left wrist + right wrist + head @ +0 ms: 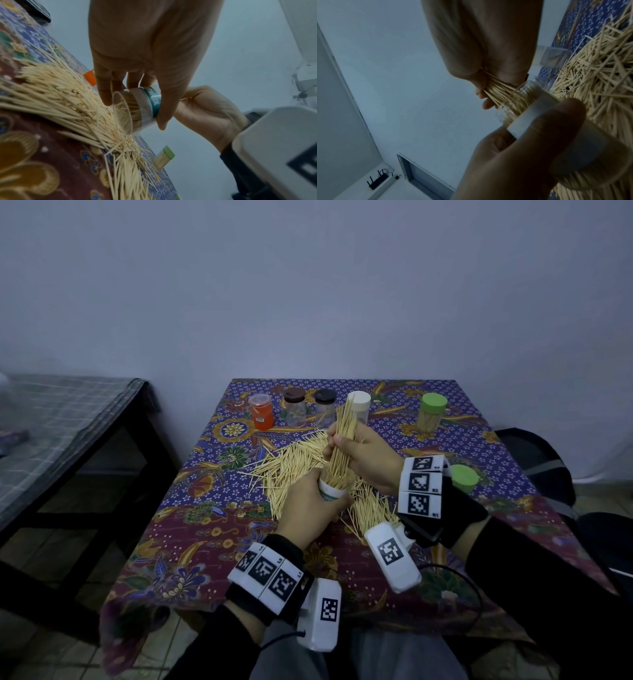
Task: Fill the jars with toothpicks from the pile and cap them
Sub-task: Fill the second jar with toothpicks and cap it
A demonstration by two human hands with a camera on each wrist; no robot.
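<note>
Filling step: right hand fingers clamp a toothpick bundle entering the jar gripped below by left hand (uncapped); next, release, then cap.

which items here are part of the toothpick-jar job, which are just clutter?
In play: left hand holding open jar; right hand feeding toothpick bundle; pile; green cap; capped jars.

Idle: backpack; side table.
</note>
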